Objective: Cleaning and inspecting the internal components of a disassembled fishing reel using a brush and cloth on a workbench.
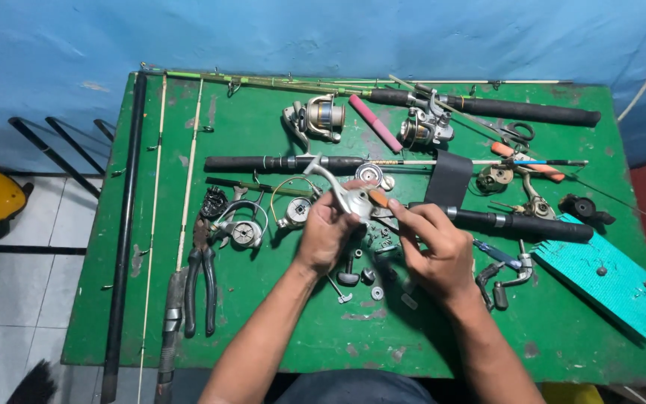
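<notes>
While my left hand [328, 230] gripped the silver metal reel body [354, 200], my right hand [434, 243] pinched an orange-handled screwdriver [377, 199], best kept square.

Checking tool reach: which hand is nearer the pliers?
Left. The left hand is just right of the pliers; the right hand is farther right, beyond it.

Both forearms reach in from the near edge, converging; the left hand [325, 232] and right hand [434, 247] curl closed, fingertips almost meeting.
</notes>
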